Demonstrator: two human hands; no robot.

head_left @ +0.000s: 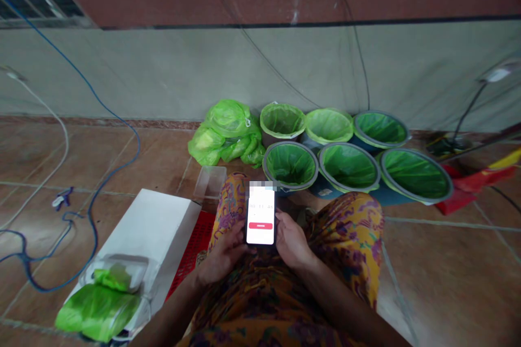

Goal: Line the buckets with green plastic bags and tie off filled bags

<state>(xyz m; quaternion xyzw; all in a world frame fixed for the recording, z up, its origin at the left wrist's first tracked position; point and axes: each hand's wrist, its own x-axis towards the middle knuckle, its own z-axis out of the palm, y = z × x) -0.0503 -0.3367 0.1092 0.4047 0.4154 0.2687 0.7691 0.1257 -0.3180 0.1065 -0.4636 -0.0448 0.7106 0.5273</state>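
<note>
A smartphone (pixel 261 234) with a lit white screen and a red button sits upright between my two hands, above my lap. My left hand (pixel 228 249) grips its left edge, fingers curled in against its side and lower corner. On the opposite edge, my right hand (pixel 293 241) has its fingers bent behind and beside the phone. Patterned orange trousers (pixel 350 233) cover my knees on both sides of it. Past my knees stand several bins (pixel 291 165) lined with green bags, the nearest just beyond the phone's top.
Filled green bags (pixel 228 133) lie left of the bins. A white box (pixel 138 227) with a roll of green bags (pixel 97 309), a red basket (pixel 195 244) and a clear tray (pixel 210 181) are at left. Blue cable (pixel 95 222) crosses the floor; a red dustpan (pixel 472 190) lies right.
</note>
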